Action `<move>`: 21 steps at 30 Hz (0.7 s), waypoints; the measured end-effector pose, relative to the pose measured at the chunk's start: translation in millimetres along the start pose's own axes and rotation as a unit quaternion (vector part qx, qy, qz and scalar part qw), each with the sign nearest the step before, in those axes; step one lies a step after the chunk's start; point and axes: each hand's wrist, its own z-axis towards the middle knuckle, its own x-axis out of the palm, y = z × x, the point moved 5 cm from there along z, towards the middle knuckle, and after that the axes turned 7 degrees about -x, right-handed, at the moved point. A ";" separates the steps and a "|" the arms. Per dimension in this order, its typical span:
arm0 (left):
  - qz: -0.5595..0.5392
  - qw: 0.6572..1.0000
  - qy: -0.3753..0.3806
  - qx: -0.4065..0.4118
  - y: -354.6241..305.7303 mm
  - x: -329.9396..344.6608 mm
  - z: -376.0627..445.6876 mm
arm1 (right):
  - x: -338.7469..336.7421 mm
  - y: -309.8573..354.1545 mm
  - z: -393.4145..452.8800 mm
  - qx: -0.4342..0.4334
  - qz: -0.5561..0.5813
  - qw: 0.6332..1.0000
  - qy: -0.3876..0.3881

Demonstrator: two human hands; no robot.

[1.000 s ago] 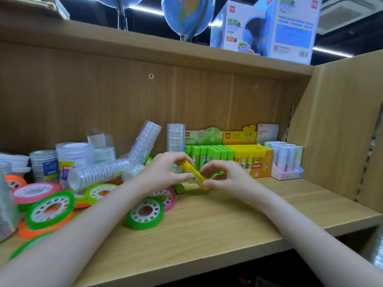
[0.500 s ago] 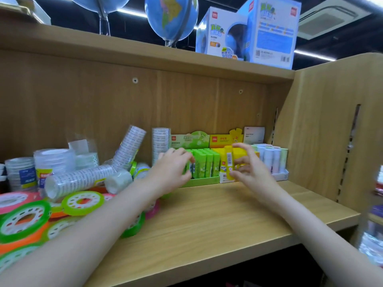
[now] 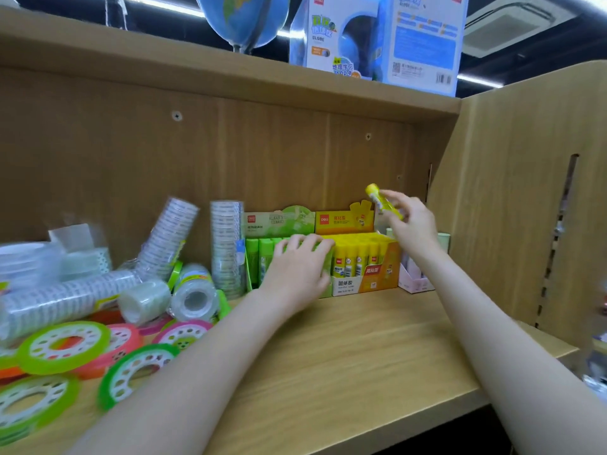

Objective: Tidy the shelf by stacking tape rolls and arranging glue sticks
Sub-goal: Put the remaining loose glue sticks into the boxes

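flat green and pink tape rolls (image 3: 62, 348) lie nearest on the shelf (image 3: 345, 362). farther back, the left hand (image 3: 297, 270) rests with relaxed fingers on the green glue box (image 3: 259, 257). the right hand (image 3: 410, 224) pinches a yellow glue stick (image 3: 382, 201), tilted above the yellow glue box (image 3: 368, 261).

The glue stick (image 3: 383, 202) I pinch in my right hand (image 3: 410, 226) is bright yellow with a white label band. Under it the open yellow box (image 3: 368, 267) holds yellow-capped sticks with white bodies — its front fades to orange, with a white panel. My left hand (image 3: 297, 274) rests on the green box (image 3: 279, 221), lime sticks inside, pale green card behind. A pale pink box (image 3: 414, 280) sits at the far right. The flat tape rings (image 3: 64, 346) show lime green, pink and orange rims around white dotted cores; the tape stacks (image 3: 226, 244) are clear. The shelf (image 3: 345, 356) is light wood grain — the globe (image 3: 243, 18) above is blue and green.
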 end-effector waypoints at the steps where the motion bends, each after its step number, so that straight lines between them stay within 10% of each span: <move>1: 0.009 1.000 -0.004 0.006 1.0 0.7 -1.5 | -1.2 -2.6 2.4 0.002 -0.011 1.000 -0.016; 10: 0.040 0.999 -0.017 0.010 -1.7 2.7 -4.5 | -12.9 3.4 2.4 0.015 -0.001 0.999 -0.039; 21: 0.042 0.999 -0.021 0.018 0.0 2.6 -5.6 | 18.1 -3.3 2.2 0.032 -0.213 0.961 0.175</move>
